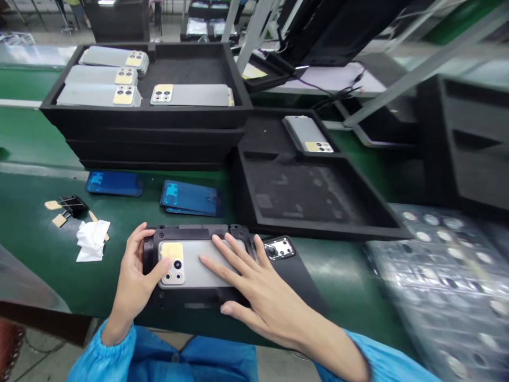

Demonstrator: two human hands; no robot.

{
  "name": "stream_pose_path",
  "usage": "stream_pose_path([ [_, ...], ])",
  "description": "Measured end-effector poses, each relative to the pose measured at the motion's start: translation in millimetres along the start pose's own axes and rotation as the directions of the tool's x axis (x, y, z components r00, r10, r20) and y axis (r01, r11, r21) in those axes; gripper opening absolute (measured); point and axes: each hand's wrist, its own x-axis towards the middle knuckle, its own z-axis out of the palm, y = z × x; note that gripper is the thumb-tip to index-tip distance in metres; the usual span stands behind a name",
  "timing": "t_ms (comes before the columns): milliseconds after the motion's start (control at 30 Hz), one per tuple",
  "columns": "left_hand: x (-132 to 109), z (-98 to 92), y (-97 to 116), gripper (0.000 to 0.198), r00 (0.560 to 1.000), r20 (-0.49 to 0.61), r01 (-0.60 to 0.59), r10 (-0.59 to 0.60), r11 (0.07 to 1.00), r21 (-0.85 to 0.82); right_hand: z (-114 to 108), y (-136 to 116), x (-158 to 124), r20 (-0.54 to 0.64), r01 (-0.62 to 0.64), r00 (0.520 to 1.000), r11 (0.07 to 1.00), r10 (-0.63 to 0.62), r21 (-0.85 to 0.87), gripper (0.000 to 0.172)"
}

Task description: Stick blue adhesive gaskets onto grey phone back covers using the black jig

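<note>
A grey phone back with a pale yellow camera plate lies in a black fixture in front of me. My left hand grips the fixture's left end, its thumb resting on the camera corner and its other fingers curled over the edge, partly hidden. Flat across the right half of the phone back lies my right hand, fingers spread. Right of the fixture, a black phone back cover with a clear camera window is partly covered by my right hand.
Stacked black trays hold several phones. Another black tray stands to the right. Blue film sheets, a crumpled tissue and a black binder clip lie on the green bench. Clear plastic blister trays fill the right side, blurred.
</note>
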Motion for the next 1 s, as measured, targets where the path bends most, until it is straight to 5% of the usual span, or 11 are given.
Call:
stream_pose_path([
  [100,2.7,-1.4,0.8,0.051,1.000,-0.003,0.011,-0.011,1.000,-0.003,13.5,-2.8,-13.4,-0.194,-0.107,0.977,0.992,0.092,-0.067,0.067],
  [200,4.1,-2.4,1.4,0.051,1.000,-0.007,0.020,-0.020,1.000,0.004,18.4,-6.1,-23.4,-0.373,-0.323,0.891,0.939,0.260,-0.118,0.058],
  [400,6.7,-2.4,2.2,0.050,1.000,-0.017,0.014,-0.014,1.000,-0.006,8.3,-16.2,0.2,-0.402,-0.498,0.820,0.854,0.408,-0.149,0.047],
  [700,5.3,-0.8,2.8,0.048,1.000,-0.013,0.022,-0.022,1.000,0.016,21.4,-55.1,-41.2,-0.319,-0.415,0.877,0.901,0.358,-0.130,0.075],
  [1000,4.2,0.6,5.4,0.050,1.000,-0.016,0.001,-0.001,1.000,0.024,22.7,-84.0,18.2,-0.332,-0.181,0.936,0.969,0.117,-0.168,0.076],
])
